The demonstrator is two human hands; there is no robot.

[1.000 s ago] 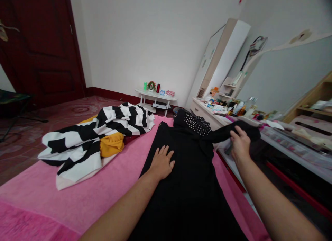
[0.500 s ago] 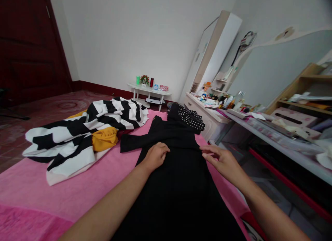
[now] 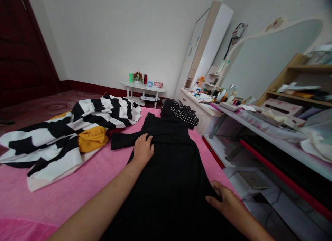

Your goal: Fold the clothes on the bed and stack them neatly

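Observation:
A long black dress (image 3: 171, 178) lies spread along the pink bed cover (image 3: 62, 199), one sleeve stretched out to the left. My left hand (image 3: 143, 150) rests on its upper left side near the waist, fingers lying on the cloth. By the lower right edge of the dress is my right hand (image 3: 228, 201), its thumb and forefinger apart over the black cloth. Its other fingers are partly hidden. Left of the dress lies a heaped black-and-white patterned garment (image 3: 64, 130) with a mustard-yellow part (image 3: 93, 139).
A folded polka-dot garment (image 3: 184, 114) sits beyond the dress. At the back, a small white table (image 3: 142, 86) holds a green cup and a plant. On the right stand a cluttered dressing table (image 3: 202, 104) and a desk (image 3: 259, 125). A dark red door (image 3: 20, 50) is far left.
My right hand has moved down along the dress's right edge toward me. My left hand has shifted slightly up and left on the cloth. The view has turned a little right.

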